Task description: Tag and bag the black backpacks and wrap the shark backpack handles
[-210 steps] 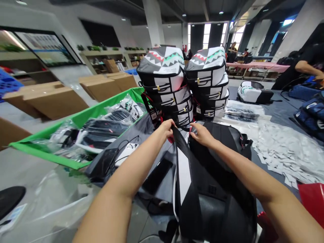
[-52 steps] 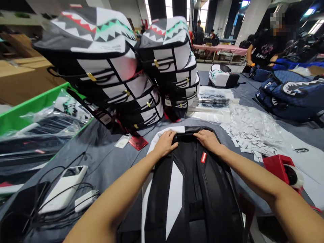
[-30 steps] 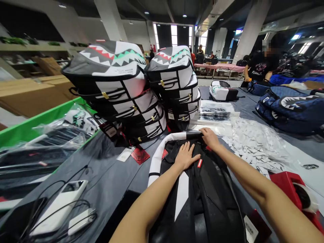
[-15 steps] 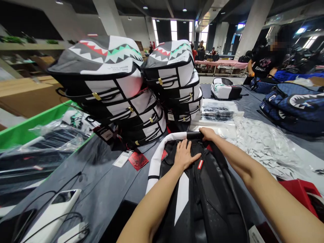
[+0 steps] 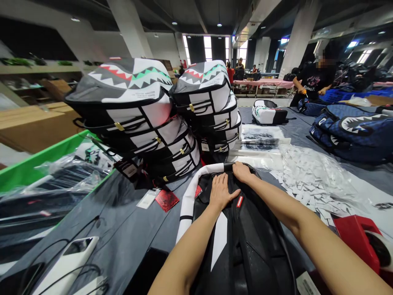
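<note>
A black and white backpack [image 5: 219, 241] lies on the grey table with its strap side up. My left hand [image 5: 220, 191] rests flat on its upper back panel, fingers spread and thumb out to the right. At the top edge, my right hand [image 5: 242, 172] is curled over the black part of the rim, its fingertips partly hidden. A red and white label [image 5: 239, 201] shows just below the hands. Beyond the backpack stand two stacks of shark-mouth backpacks, a left stack [image 5: 132, 106] and a right stack [image 5: 208, 102].
White tags [image 5: 319, 192] and plastic bags lie right of the backpack, near a red tape dispenser [image 5: 356, 241]. Blue backpacks [image 5: 353, 131] sit farther right, near a person [image 5: 316, 78]. A white power bank [image 5: 67, 262] with cables and a green-edged bin [image 5: 55, 159] are left.
My right hand has moved slightly left along the top rim and curls over it more. My left hand stays on the panel, its fingers closer together. The camera view has shifted slightly.
</note>
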The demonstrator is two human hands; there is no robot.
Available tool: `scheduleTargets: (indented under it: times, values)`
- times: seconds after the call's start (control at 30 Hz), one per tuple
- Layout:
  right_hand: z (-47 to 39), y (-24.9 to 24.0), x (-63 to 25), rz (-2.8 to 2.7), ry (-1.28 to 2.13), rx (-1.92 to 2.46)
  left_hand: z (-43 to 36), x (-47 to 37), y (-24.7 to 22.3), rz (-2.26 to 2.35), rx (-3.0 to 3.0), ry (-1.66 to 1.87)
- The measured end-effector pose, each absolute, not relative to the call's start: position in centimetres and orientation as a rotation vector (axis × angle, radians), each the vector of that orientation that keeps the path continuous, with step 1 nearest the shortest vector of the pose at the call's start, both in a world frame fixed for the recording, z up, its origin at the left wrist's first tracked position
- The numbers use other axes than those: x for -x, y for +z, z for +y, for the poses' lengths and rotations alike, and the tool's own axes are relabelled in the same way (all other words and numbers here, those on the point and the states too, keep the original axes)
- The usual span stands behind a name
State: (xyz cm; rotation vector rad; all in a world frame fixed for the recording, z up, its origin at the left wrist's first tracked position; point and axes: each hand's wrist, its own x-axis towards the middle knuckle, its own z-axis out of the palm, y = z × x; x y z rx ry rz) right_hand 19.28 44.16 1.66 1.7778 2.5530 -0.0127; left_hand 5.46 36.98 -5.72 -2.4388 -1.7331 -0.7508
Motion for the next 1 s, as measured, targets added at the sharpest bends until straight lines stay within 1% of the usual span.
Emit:
scheduleTargets:
  times: [0.17,0.33,0.57,0.63,0.73,0.8,0.87,0.93,1.0]
  values:
    - [41.7,0.7,-20.7,2.606,-0.072,-1.741,36.8,-5.5,-5.5,-1.738,2.464,-0.778]
    - [39.8,-0.4,-21.7,2.633,-0.130,-1.808,36.6,-5.5,-4.8,-1.789,2.508,-0.743]
    - [42.1,-0.9,-20.9,2.562,-0.251,-2.050,36.6,-5.6,-4.8,-1.782,2.520,-0.710]
    - [43.5,-0.7,-20.5,2.522,-0.312,-2.126,36.8,-5.7,-4.8,-1.798,2.518,-0.671]
    - [44.1,0.8,-21.1,2.554,-0.446,-2.125,37.3,-5.7,-4.8,-1.812,2.538,-0.605]
    - [42.5,2.0,-22.4,2.601,-0.491,-2.130,37.7,-5.7,-4.7,-1.808,2.560,-0.554]
    - [39.1,2.7,-23.7,2.667,-0.459,-2.183,38.2,-5.7,-4.7,-1.794,2.569,-0.532]
    - [34.7,2.2,-24.2,2.869,-0.419,-2.086,38.6,-5.6,-4.8,-1.781,2.561,-0.567]
    - [31.1,0.6,-23.4,3.202,-0.471,-1.566,39.1,-5.6,-4.8,-1.783,2.552,-0.660]
